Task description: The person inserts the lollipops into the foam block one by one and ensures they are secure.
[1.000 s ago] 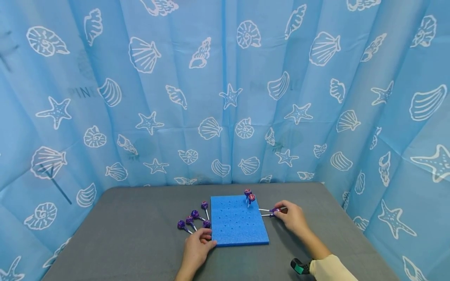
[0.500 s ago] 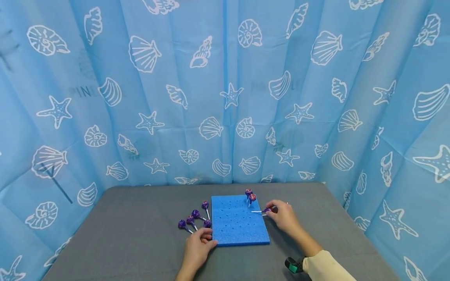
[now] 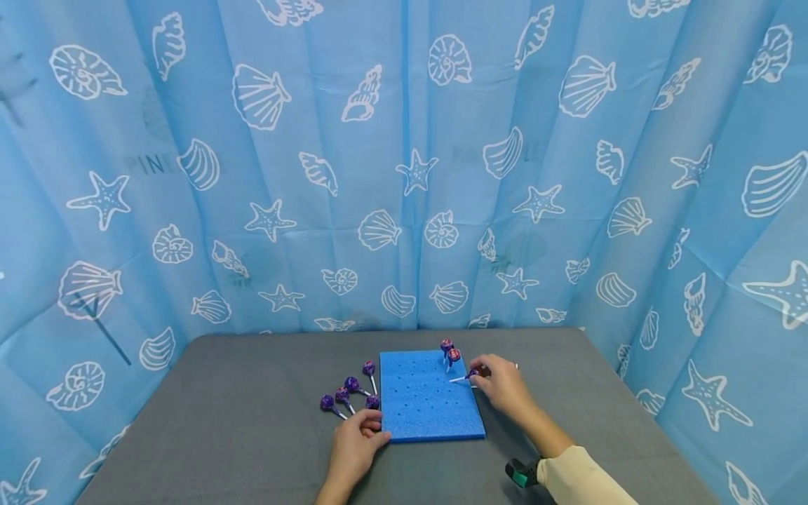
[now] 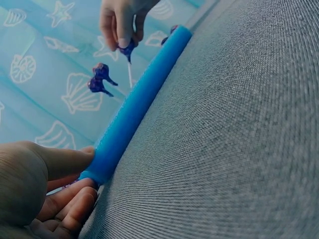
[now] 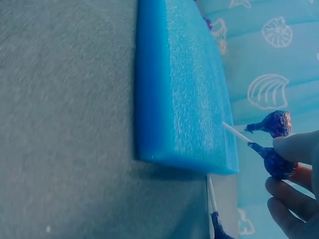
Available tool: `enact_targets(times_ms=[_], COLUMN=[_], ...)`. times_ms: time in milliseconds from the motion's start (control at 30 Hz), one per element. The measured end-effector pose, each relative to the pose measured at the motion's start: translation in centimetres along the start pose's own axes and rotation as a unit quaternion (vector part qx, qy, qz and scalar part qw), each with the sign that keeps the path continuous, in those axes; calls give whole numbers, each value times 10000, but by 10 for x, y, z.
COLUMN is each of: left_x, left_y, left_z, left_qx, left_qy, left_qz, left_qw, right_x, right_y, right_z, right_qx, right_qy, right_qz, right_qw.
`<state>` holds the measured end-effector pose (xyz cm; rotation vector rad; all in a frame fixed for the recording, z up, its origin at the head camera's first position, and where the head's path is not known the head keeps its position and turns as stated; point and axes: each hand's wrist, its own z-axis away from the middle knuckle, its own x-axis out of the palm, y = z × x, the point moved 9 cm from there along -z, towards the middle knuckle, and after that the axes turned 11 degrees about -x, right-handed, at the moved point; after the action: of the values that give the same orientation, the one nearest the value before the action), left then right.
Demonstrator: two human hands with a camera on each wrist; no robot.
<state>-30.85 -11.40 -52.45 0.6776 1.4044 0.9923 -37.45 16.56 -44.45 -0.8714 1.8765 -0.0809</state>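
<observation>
A blue foam board (image 3: pixel 429 414) with rows of small holes lies on the table. My left hand (image 3: pixel 355 447) grips its near left corner, thumb (image 4: pixel 75 162) on one face and fingers curled at the edge. My right hand (image 3: pixel 503 384) pinches a purple-wrapped lollipop (image 5: pixel 277 164) by its head above the board's right side. Its white stick slants down to the surface; whether the tip has entered a hole I cannot tell. Two lollipops (image 3: pixel 453 355) stand upright in the far right corner.
Several purple lollipops (image 3: pixel 341 395) lie left of the board, near my left hand. Another lollipop (image 5: pixel 215 219) lies on the table beside the board's right edge. The grey table (image 3: pixel 252 421) ends at a blue shell-patterned curtain (image 3: pixel 315 210).
My right hand has moved left with the lollipop, from the table beside the board to over its right side, and the stick has tilted tip-down. My left hand stays put.
</observation>
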Motion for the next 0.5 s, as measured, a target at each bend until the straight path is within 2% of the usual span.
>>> enact_targets(times_ms=[167,300,500], left_x=[-2,-3,-1], left_y=[0,0,1], left_z=[1,2,1], left_qx=[76,117,169], left_qy=[47,35,-24], left_qz=[-11,29,58], left_qw=[10000,9999,9998], right_x=[1,4,7], right_y=[-2,1,2], right_z=[-5,-6,-6], right_qx=[-64,48,48], right_qy=[579,1083,1480], right_qz=[-381,-655,-713], right_qw=[9976,9919,9864])
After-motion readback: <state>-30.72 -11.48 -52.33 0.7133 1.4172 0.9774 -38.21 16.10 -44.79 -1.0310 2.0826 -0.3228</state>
